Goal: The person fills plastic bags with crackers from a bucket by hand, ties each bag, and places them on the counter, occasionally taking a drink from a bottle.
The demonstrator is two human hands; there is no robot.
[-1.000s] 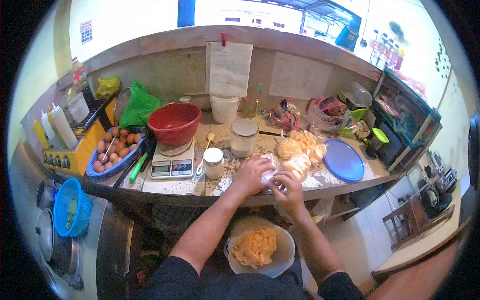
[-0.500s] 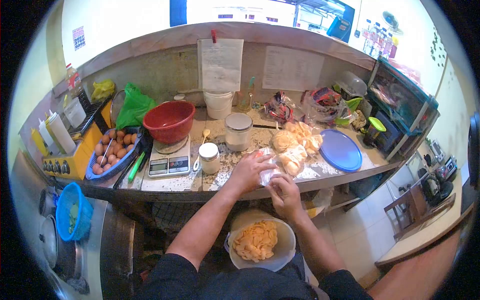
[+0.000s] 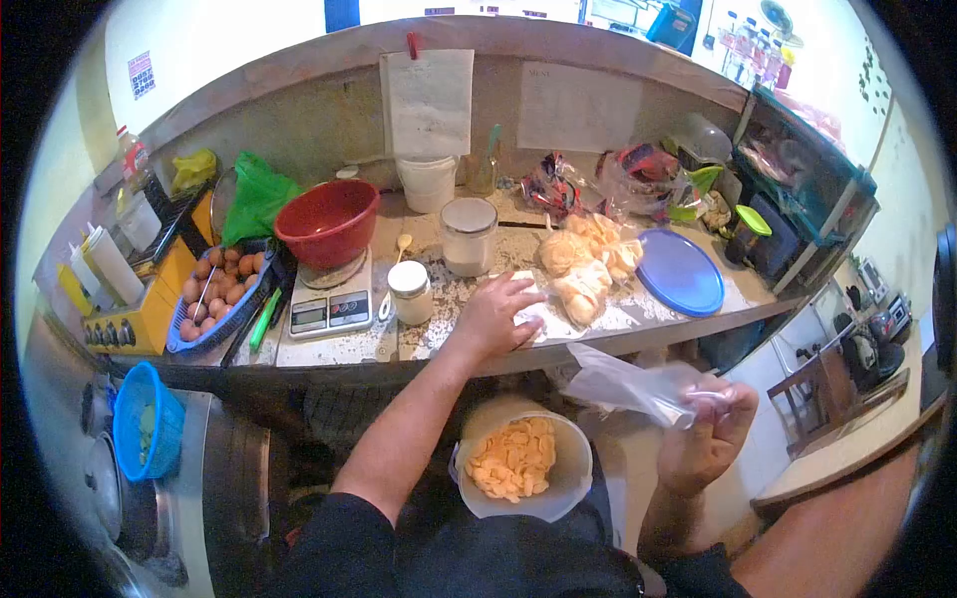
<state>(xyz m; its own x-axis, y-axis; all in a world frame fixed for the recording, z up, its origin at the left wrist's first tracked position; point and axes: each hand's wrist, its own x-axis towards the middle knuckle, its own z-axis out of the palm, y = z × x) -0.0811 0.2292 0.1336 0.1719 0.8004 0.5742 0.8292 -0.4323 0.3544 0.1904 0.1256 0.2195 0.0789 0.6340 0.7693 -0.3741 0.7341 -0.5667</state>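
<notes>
Two hands apart: left hand (image 3: 495, 321), fingers spread, rests on a stack of bags (image 3: 545, 325) on the counter (image 3: 344, 351); right hand (image 3: 706, 444) pinches a clear plastic bag (image 3: 626, 384).

A red bowl (image 3: 327, 221), a round blue lid (image 3: 680, 272), brown eggs (image 3: 214, 289) in a blue basket (image 3: 189, 344), pale yellow crackers (image 3: 510, 457).

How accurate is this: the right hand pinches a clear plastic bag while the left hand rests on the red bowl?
One slip: in the head view the left hand rests on the flat plastic on the counter, not the red bowl. The right hand does pinch a clear plastic bag.
</notes>
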